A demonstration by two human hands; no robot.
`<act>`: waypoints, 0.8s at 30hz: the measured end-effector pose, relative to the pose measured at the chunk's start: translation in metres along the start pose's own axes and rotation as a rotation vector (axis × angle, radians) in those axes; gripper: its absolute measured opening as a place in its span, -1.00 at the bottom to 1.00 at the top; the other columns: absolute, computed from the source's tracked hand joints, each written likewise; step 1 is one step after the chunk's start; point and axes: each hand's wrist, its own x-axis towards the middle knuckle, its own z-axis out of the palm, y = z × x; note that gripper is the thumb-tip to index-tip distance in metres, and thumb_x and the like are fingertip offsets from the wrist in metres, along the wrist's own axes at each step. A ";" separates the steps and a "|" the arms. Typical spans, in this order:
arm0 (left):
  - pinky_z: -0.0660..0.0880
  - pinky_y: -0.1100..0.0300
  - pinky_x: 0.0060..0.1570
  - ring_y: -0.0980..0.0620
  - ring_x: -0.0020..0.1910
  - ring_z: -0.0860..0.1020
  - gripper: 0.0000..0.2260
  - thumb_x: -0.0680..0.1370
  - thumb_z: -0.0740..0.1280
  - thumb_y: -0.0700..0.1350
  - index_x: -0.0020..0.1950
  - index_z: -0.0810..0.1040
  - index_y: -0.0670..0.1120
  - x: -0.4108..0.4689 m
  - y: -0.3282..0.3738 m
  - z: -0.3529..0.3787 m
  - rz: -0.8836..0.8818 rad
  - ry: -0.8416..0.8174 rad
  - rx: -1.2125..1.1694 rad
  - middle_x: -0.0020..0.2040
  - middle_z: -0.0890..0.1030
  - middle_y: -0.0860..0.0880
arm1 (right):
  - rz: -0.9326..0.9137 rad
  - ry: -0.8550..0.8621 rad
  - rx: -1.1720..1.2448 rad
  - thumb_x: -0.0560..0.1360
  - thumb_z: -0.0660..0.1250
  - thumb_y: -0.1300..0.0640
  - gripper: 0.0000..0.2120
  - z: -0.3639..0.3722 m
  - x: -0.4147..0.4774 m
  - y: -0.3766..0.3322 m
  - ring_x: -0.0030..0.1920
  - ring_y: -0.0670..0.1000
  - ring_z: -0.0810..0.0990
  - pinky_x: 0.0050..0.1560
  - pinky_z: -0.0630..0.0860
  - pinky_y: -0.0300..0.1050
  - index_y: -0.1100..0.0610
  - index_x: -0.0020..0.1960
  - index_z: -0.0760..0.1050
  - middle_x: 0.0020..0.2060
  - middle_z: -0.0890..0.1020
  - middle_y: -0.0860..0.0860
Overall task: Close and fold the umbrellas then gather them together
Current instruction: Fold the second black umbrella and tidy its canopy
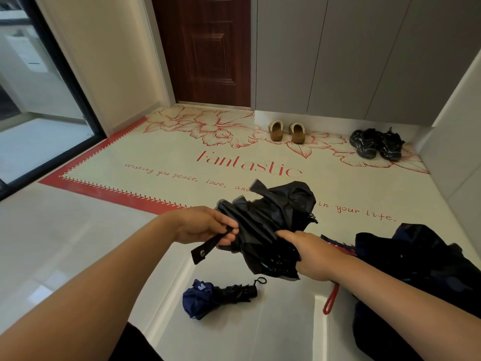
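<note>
A collapsed black umbrella (268, 225) is clasped in the right hand (309, 254), grip pressed around its bunched canopy; its closing strap (210, 247) is pinched by the left hand (205, 225) beside that grip.

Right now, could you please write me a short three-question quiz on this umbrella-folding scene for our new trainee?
1. True or false: the left hand pinches the closing strap of the black umbrella.
2. Multiple choice: where does the small blue umbrella lie? A) on the floral mat; B) on the pale floor near the person; C) beside the tan slippers.
3. Fill in: the right hand grips the black umbrella near its ____ end.

Key
1. True; the strap's snap end hangs free below the fingers.
2. B.
3. Lower, the end nearest the camera.
</note>
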 end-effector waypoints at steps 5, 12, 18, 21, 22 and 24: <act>0.61 0.08 0.12 -0.12 0.11 0.66 -0.66 0.61 0.10 -0.48 0.26 0.56 -0.31 -0.005 0.000 0.003 0.034 -0.021 -0.098 0.18 0.64 -0.25 | -0.049 -0.045 0.043 0.45 0.37 0.25 -0.20 -0.011 -0.003 0.005 0.33 0.00 0.50 0.27 0.52 -0.11 -0.24 0.55 0.18 0.36 0.48 -0.10; 0.66 0.17 -0.11 -0.13 -0.11 0.70 -0.87 0.60 0.32 -0.29 0.05 0.63 -0.30 0.005 -0.015 0.021 0.188 0.231 0.054 -0.07 0.69 -0.24 | -0.082 -0.122 0.043 0.48 0.34 0.30 -0.16 -0.009 -0.016 -0.003 0.18 -0.09 0.52 -0.12 0.33 -0.49 -0.22 0.60 0.08 0.32 0.50 -0.12; 0.47 0.32 -0.40 0.10 -0.39 0.46 -0.81 0.57 0.40 -0.04 -0.04 0.73 -0.13 0.013 -0.020 0.035 0.275 0.452 0.385 -0.32 0.56 -0.01 | -0.069 -0.182 -0.036 0.45 0.34 0.34 0.11 -0.011 -0.027 -0.009 -0.27 0.08 0.58 -0.32 0.44 -0.08 -0.36 0.54 -0.35 -0.23 0.53 0.06; 0.53 0.33 -0.23 0.08 -0.19 0.55 -0.78 0.60 0.35 0.00 -0.03 0.73 -0.09 0.008 -0.019 0.036 0.295 0.435 0.414 -0.15 0.64 0.00 | -0.064 -0.162 -0.063 0.44 0.36 0.29 0.13 -0.011 -0.030 -0.002 -0.21 0.15 0.62 -0.30 0.49 -0.02 -0.34 0.54 -0.40 -0.18 0.56 0.18; 0.56 0.30 -0.11 0.07 -0.09 0.59 -0.77 0.61 0.33 0.00 -0.01 0.73 -0.08 0.006 -0.018 0.035 0.300 0.423 0.415 -0.08 0.67 0.00 | -0.059 -0.161 -0.064 0.45 0.36 0.28 0.11 -0.012 -0.032 -0.001 -0.20 0.13 0.62 -0.27 0.53 0.01 -0.32 0.55 -0.39 -0.16 0.56 0.15; 0.59 0.22 0.06 0.05 0.00 0.64 -0.76 0.63 0.30 -0.02 0.02 0.71 -0.12 0.004 -0.015 0.035 0.316 0.386 0.383 -0.03 0.71 -0.01 | -0.068 -0.161 -0.040 0.46 0.35 0.27 0.03 -0.016 -0.035 -0.001 -0.17 -0.02 0.61 -0.20 0.55 -0.07 -0.28 0.60 -0.25 -0.13 0.57 -0.02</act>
